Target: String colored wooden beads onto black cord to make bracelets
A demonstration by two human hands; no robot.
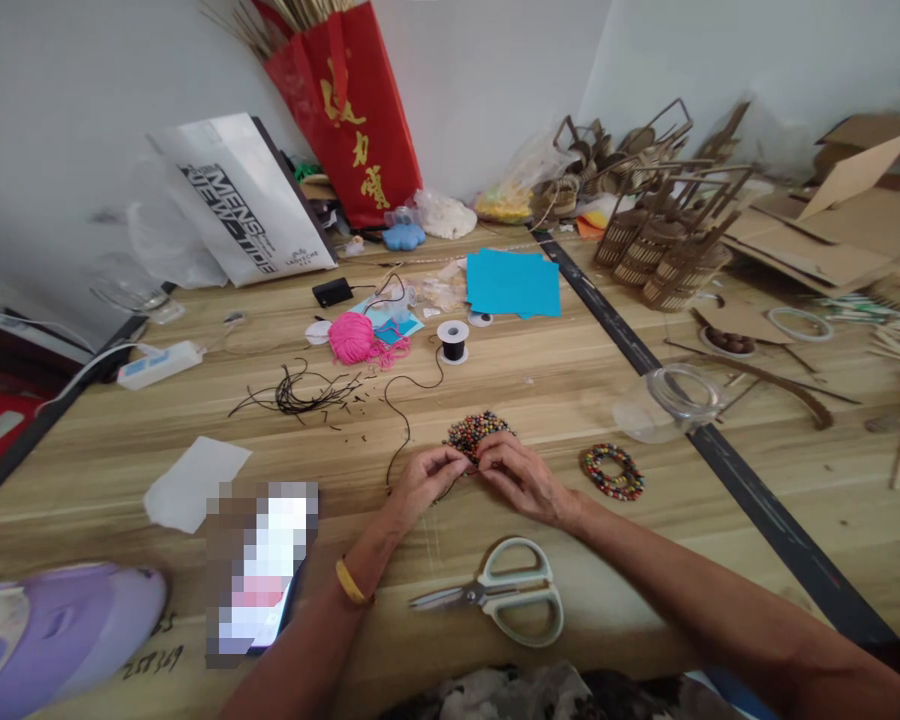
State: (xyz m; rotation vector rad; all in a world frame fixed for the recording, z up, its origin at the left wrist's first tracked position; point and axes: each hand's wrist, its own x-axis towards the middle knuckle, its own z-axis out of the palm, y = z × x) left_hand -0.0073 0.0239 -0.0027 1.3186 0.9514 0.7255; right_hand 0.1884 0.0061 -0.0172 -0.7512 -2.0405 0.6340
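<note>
My left hand is closed in a pinch on a thin black cord, beside a small heap of multicoloured beads. The cord curves away to a white-flanged spool farther back. Fingertips of my right hand are pressed together at the heap's near edge, almost meeting the left ones; what they pinch is too small to make out. Right of that hand lies a coil of strung beads. Between my forearms rest scissors with pale handles, blades pointing left.
A phone and white paper lie left. Behind are cut black cords, pink yarn and blue sheets. A clear round container, woven baskets and cardboard are right. A purple-and-white appliance occupies the near left.
</note>
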